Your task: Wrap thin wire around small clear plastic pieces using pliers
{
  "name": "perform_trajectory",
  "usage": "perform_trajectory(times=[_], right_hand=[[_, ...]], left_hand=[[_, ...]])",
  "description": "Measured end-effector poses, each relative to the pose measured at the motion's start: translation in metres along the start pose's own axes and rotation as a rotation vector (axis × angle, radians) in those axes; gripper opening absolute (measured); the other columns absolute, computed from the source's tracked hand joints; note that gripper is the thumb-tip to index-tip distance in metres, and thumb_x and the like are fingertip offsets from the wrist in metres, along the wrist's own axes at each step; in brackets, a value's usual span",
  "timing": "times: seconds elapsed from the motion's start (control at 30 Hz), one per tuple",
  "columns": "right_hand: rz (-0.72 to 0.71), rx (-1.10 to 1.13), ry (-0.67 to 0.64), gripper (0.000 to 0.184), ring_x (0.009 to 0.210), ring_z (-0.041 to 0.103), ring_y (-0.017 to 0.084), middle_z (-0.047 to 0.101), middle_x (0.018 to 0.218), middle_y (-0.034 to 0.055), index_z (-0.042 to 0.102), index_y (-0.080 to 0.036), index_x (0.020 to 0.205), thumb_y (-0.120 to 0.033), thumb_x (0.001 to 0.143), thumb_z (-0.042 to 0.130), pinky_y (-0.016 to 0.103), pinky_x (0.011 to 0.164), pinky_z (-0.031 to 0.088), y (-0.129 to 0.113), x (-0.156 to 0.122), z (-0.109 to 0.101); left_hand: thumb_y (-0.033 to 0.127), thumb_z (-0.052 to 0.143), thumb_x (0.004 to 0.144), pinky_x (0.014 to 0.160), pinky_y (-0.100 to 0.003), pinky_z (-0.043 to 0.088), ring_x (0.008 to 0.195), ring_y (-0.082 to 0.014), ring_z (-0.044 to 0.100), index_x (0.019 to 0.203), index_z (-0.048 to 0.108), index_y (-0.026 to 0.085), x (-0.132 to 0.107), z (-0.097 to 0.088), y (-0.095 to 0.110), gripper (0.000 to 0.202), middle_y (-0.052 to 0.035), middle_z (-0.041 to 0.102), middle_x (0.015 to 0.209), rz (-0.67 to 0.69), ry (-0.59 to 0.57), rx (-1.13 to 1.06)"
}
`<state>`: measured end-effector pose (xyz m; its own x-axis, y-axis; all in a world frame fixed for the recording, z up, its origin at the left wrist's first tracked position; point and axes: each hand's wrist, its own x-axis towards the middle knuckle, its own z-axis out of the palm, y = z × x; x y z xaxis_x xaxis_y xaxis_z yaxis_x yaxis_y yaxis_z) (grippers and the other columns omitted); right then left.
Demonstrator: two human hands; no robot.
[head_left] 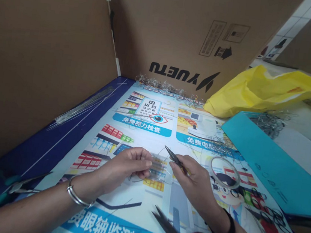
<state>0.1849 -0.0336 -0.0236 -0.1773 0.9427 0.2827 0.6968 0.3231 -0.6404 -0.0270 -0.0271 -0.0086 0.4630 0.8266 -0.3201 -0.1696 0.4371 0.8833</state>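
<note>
My left hand (pixel 135 162) is closed, thumb and fingers pinching a clear see-through piece with thin wire (pixel 158 168); its exact kind is hard to make out. My right hand (pixel 193 179) is wrapped round needle-nose pliers (pixel 173 156). Their dark jaws point up and left, just above the clear piece, and a fine wire shows near the tips. Below the hands lie scissors (pixel 171 230) with red and blue handles, blades toward the far side. Teal-handled pliers (pixel 19 188) lie at the left, partly behind my left forearm.
Cardboard walls (pixel 166 27) stand behind and at left. Thin straight wires (pixel 85 106) lie along the left wall, wire scraps (pixel 170 87) at the back. A roll (pixel 225 172), black rings (pixel 271 214), a blue box (pixel 266 160) and a yellow bag (pixel 249 92) are at right.
</note>
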Motion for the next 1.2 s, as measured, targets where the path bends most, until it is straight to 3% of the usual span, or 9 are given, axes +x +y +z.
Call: perform_trajectory(times=[0.27,0.53,0.7,0.87,1.2], right_hand=[[0.031,0.028,-0.014,0.018,0.069,0.054,0.015,0.06,0.076,0.0027,0.061,-0.02,0.084,-0.033,0.083,0.05,0.026,0.064,0.041,0.003,0.001,0.001],[0.262,0.324,-0.064,0.025,0.059,0.046,0.012,0.054,0.065,-0.0006,0.061,-0.019,0.082,-0.041,0.082,0.049,0.023,0.051,0.036,-0.012,0.006,-0.013],[0.277,0.417,-0.129,0.024,0.057,0.043,0.011,0.049,0.062,-0.0019,0.061,-0.019,0.077,-0.04,0.081,0.05,0.022,0.052,0.036,-0.025,0.012,-0.015],[0.226,0.467,-0.235,0.022,0.065,0.048,0.012,0.055,0.069,-0.0012,0.062,-0.018,0.078,-0.038,0.08,0.052,0.021,0.058,0.039,-0.03,0.015,-0.008],[0.258,0.502,-0.28,0.015,0.066,0.052,0.012,0.06,0.071,-0.0012,0.063,-0.018,0.078,-0.03,0.077,0.055,0.022,0.06,0.041,-0.036,0.014,0.0]], left_hand=[[0.024,0.067,0.074,0.067,-0.024,0.041,0.068,-0.0114,0.056,0.086,0.059,0.015,-0.001,0.001,0.002,0.017,-0.0022,0.062,0.072,0.021,0.0,-0.007],[0.032,0.063,0.077,0.062,-0.025,0.043,0.062,-0.0112,0.058,0.081,0.058,0.012,0.001,0.003,0.003,0.02,-0.0044,0.065,0.069,-0.054,0.063,0.062],[0.034,0.064,0.076,0.059,-0.024,0.041,0.058,-0.0103,0.057,0.079,0.058,0.014,0.004,0.003,-0.002,0.021,-0.0031,0.065,0.068,-0.064,0.048,0.076],[0.033,0.064,0.075,0.058,-0.024,0.041,0.058,-0.0103,0.057,0.081,0.058,0.014,0.004,0.01,0.001,0.021,-0.0017,0.063,0.066,-0.073,0.067,0.097],[0.032,0.065,0.075,0.059,-0.023,0.04,0.058,-0.0089,0.055,0.081,0.055,0.013,0.004,0.016,0.002,0.022,-0.0005,0.059,0.064,-0.066,0.038,0.059]])
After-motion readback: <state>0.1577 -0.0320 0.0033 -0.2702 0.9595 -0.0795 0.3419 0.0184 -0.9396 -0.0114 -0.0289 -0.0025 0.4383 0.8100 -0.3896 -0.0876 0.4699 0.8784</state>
